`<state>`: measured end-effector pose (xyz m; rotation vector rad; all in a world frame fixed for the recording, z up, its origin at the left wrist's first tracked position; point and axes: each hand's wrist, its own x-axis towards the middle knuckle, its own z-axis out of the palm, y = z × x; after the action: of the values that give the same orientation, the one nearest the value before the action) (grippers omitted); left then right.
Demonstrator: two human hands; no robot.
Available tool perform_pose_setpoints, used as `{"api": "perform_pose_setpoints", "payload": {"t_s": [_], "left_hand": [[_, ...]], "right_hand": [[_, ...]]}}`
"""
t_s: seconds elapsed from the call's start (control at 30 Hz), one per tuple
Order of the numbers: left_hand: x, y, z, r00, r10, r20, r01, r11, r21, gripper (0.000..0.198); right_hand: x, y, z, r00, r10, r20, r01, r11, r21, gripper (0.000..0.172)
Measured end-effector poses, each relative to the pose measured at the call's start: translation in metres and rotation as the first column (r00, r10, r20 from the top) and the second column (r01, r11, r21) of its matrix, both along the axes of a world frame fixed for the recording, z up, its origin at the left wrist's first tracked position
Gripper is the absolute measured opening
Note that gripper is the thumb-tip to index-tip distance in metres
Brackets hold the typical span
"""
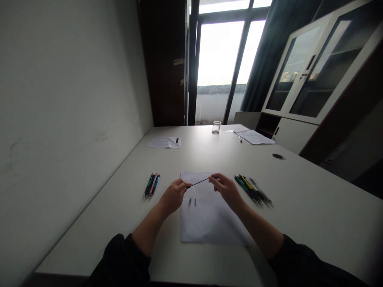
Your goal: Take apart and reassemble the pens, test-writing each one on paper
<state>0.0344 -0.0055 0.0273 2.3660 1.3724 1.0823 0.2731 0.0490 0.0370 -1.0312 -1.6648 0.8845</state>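
Note:
Above a sheet of paper (pixel 209 227) with handwritten lines on its upper part, a thin dark pen refill (pixel 200 182) stretches between my hands. My left hand (pixel 173 195) is closed on a black pen barrel (pixel 188 187), mostly hidden by the fingers, at the refill's lower left end. With fingertips pinched, my right hand (pixel 224 188) grips the refill's other end. Two small pen parts lie on the paper below: a darker tip-like piece (pixel 190 201) and a slim greyish piece (pixel 195 202), whose exact kind is too small to tell.
Several pens (pixel 152 185) lie left of the paper, and another group of pens (pixel 253 189) lies to the right. Farther back are a glass jar (pixel 216 127), stacked papers (pixel 257 137), a single pen (pixel 240 139) and another sheet (pixel 163 142). A wall (pixel 74 119) borders the table's left.

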Motion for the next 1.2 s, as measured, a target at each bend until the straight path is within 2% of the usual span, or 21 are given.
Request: {"api": "perform_pose_setpoints", "payload": {"t_s": [0.2,0.27,0.33,0.4,0.5,0.63,0.8,0.87,1.0,1.1,1.2], "left_hand": [[-0.001,0.0,0.0,1.0,0.011,0.0,-0.011,1.0,-0.006,0.033],[-0.002,0.0,-0.001,1.0,0.016,0.006,-0.016,1.0,-0.005,0.032],[-0.002,0.0,-0.002,1.0,0.023,0.009,-0.023,1.0,-0.006,0.033],[-0.002,0.0,-0.002,0.999,0.03,0.016,-0.03,1.0,-0.006,0.034],[-0.002,0.0,-0.003,0.998,0.04,0.043,-0.04,0.999,-0.004,0.035],[-0.003,0.003,-0.004,0.994,0.049,0.093,-0.05,0.999,0.01,0.027],[-0.002,0.004,-0.004,0.993,0.067,0.098,-0.069,0.997,0.022,0.019],[-0.002,0.003,-0.004,0.993,0.067,0.095,-0.07,0.997,0.028,0.018],[-0.002,0.003,-0.003,0.992,0.07,0.101,-0.074,0.997,0.033,0.02],[-0.001,0.002,-0.002,0.993,0.072,0.097,-0.075,0.997,0.023,0.022],[-0.001,0.002,0.0,0.993,0.078,0.092,-0.08,0.997,0.016,0.022]], "right_hand": [[0.018,0.002,0.003,0.997,-0.071,-0.037,0.071,0.997,0.006,0.04],[0.022,0.0,0.003,0.993,-0.115,0.005,0.115,0.992,0.06,0.038],[0.026,-0.005,0.005,0.983,-0.158,0.095,0.139,0.974,0.179,0.033],[0.028,-0.012,0.007,0.966,-0.147,0.213,0.069,0.94,0.333,0.028],[0.028,-0.025,0.01,0.917,-0.074,0.391,-0.115,0.891,0.439,0.025],[0.025,-0.039,0.012,0.802,0.037,0.596,-0.356,0.831,0.427,0.023],[0.019,-0.054,0.01,0.636,0.077,0.768,-0.561,0.729,0.392,0.025],[0.016,-0.058,0.007,0.634,0.13,0.762,-0.597,0.708,0.376,0.025],[0.012,-0.062,0.002,0.671,0.207,0.712,-0.595,0.723,0.351,0.024],[0.011,-0.062,0.001,0.668,0.208,0.715,-0.598,0.722,0.348,0.025],[0.011,-0.063,0.002,0.625,0.174,0.761,-0.628,0.692,0.357,0.025]]}}
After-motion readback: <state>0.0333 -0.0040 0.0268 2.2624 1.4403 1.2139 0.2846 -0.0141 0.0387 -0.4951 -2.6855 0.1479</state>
